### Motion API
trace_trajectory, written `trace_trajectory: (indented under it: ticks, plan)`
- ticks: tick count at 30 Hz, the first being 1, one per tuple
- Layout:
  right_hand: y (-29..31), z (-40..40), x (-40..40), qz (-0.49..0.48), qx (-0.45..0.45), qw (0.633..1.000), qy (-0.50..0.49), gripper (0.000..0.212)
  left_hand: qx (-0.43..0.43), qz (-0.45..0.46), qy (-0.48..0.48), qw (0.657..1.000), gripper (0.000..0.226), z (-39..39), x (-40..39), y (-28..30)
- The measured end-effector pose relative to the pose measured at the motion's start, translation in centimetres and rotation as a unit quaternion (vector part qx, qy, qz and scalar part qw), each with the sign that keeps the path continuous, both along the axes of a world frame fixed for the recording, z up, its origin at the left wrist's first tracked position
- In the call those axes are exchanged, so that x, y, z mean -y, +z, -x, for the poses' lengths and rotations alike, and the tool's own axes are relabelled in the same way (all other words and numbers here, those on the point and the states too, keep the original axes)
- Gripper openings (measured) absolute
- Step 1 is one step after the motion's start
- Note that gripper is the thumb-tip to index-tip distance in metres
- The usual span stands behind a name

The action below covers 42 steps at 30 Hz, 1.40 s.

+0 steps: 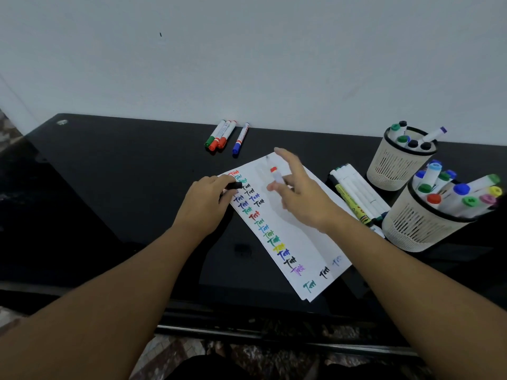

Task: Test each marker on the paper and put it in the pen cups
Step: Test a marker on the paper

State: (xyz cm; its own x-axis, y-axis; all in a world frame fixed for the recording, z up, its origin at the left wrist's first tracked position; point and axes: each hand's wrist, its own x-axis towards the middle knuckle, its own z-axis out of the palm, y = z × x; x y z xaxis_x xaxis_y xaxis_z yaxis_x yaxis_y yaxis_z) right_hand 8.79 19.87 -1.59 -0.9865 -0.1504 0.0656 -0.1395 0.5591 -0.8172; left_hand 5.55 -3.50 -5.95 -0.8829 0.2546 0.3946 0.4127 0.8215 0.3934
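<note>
Head view, looking down on a black desk (109, 187) against a pale wall.

Paper (299, 242) lying slantwise at the middle, covered in repeated handwritten "Test" marks: a long column in red, green, black, blue, light blue, yellow and purple, a shorter second column of black and blue beside it near the top, plus three more along the near edge in teal, black and faint blue.

Left hand (204, 204) resting on the paper's far left corner, fingers curled round a black cap (234, 185).

Right hand (297, 193) above the paper, blurred, pinching a white marker (275, 175) with a red band, tip pointing away; fingers partly spread, grasp otherwise hard to read.

Four capped markers (226, 135) by the wall: one green, two red, one blue; printing on the barrels too small to read.

Right of the paper, a row of white markers (356, 190) lying side by side, about four or five, exact count unclear, alongside one yellow marker (352, 205) whose label is illegible.

Two cream slotted pen cups with black rims: far cup (397, 165) holding about six markers, with green, black and purple caps; near cup (422, 223) holding roughly ten, with blue, green, red, yellow, pink and light blue caps.
</note>
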Motion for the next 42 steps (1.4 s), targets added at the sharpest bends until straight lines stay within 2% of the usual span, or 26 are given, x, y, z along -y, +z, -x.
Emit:
trace_trajectory:
  ticks: [1,3,5,24,29,33,35,38,42]
  plan:
    - [0.0,0.2,-0.2,-0.074,0.001,0.997,0.010,0.049,0.002,-0.001,0.002,1.000,0.028,-0.1,0.0,0.1]
    - [-0.1,0.6,-0.6,-0.209,-0.012,0.978,0.008,0.038,-0.002,-0.001,0.002,1.000,0.028,-0.2,-0.1,0.1]
    - [-0.1,0.7,-0.9,-0.258,-0.041,0.965,0.014,0.026,-0.002,0.000,-0.001,1.000,0.028,-0.2,-0.1,0.1]
    - [-0.7,1.7,0.9,-0.291,-0.096,0.950,0.059,0.033,-0.047,-0.001,-0.053,0.997,0.031,-0.9,-0.1,0.2]
    - [-0.4,1.5,1.3,-0.361,-0.152,0.917,0.077,0.047,-0.007,0.003,-0.044,0.999,0.061,-0.8,-0.1,0.0]
    - [0.3,1.3,1.4,-0.313,-0.142,0.937,0.065,0.059,0.021,-0.019,-0.033,0.999,0.079,-0.5,0.0,-0.1]
    - [0.6,1.0,1.3,-0.299,-0.117,0.945,0.068,0.063,0.027,-0.006,-0.018,0.999,0.074,-0.2,0.0,-0.3]
    - [0.6,0.8,0.7,-0.284,-0.081,0.953,0.070,0.063,0.006,0.023,-0.028,0.999,0.054,0.0,0.2,-0.6]
    - [0.2,0.4,0.2,-0.237,-0.081,0.967,0.055,0.065,0.006,0.019,-0.030,0.999,0.049,0.1,0.2,-0.7]
